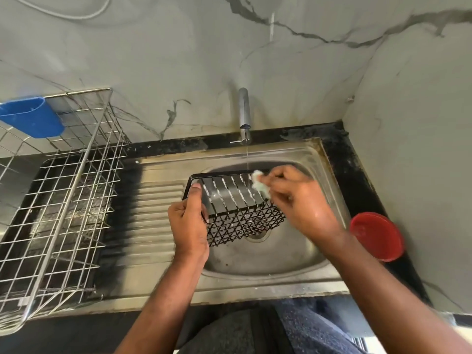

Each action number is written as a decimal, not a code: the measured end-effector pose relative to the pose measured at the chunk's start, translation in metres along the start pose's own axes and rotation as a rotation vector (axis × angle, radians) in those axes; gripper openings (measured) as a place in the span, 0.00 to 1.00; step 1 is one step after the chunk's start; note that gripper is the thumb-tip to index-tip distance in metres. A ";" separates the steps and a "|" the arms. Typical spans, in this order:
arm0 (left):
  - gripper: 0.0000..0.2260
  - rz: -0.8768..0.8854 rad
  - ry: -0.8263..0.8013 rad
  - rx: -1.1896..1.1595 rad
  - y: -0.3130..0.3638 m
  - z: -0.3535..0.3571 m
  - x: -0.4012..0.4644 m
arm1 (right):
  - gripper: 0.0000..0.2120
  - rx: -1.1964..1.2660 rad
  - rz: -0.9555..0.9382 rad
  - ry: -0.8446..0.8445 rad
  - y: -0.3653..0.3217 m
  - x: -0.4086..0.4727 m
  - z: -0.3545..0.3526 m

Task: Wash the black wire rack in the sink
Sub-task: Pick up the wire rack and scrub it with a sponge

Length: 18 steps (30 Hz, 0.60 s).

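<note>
Nearest the camera we note the person's two forearms reaching forward over the counter edge toward the sink (301, 261). We find the left hand (189, 223) curled round the left end of the black wire rack (235, 208), thumb laid along the top rim, holding it tilted above the basin, over the drain. We find the right hand (296, 198) with fingers pinched together on a pale, soapy scrubbing pad (259, 186), pressed against the rack's far right corner. White suds line the slats. The rack's long axis runs left to right between the two hands, so in our judgement the right hand is better placed to sweep leftward along the remaining slats while the left steadies. A thin stream falls from the tap (244, 116) just behind the rack. We judge scrubbing under way and rinsing not yet done.
</note>
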<state>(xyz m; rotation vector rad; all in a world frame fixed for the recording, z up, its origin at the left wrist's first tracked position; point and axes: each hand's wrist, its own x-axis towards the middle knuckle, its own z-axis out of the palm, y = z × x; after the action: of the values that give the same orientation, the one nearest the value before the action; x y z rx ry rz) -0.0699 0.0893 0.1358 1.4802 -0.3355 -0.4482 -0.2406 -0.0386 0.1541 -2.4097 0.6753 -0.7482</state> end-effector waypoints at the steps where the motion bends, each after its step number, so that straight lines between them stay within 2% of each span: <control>1: 0.26 0.005 -0.013 -0.002 0.001 0.002 0.000 | 0.20 0.009 -0.090 -0.036 -0.015 -0.001 0.003; 3: 0.26 0.025 -0.042 -0.018 0.004 0.005 -0.001 | 0.22 -0.035 -0.228 -0.118 -0.036 -0.004 0.010; 4: 0.26 0.035 -0.051 -0.027 0.005 0.005 -0.001 | 0.22 -0.055 -0.234 -0.131 -0.036 -0.003 0.011; 9: 0.29 0.071 -0.082 -0.027 0.005 0.002 -0.004 | 0.18 -0.069 0.120 -0.080 0.017 0.010 -0.003; 12: 0.29 0.041 -0.029 -0.043 0.001 -0.001 -0.005 | 0.18 -0.165 0.263 -0.081 0.046 0.007 -0.008; 14: 0.28 0.025 0.008 -0.053 0.001 0.000 -0.004 | 0.18 -0.135 0.260 -0.020 0.044 0.001 -0.008; 18: 0.26 0.022 0.042 -0.063 0.002 0.001 -0.001 | 0.21 -0.058 0.081 -0.019 0.024 -0.008 -0.001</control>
<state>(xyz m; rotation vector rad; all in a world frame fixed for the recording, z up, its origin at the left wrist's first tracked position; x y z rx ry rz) -0.0713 0.0890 0.1376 1.4214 -0.3010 -0.4061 -0.2544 -0.0519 0.1371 -2.4226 0.7922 -0.6805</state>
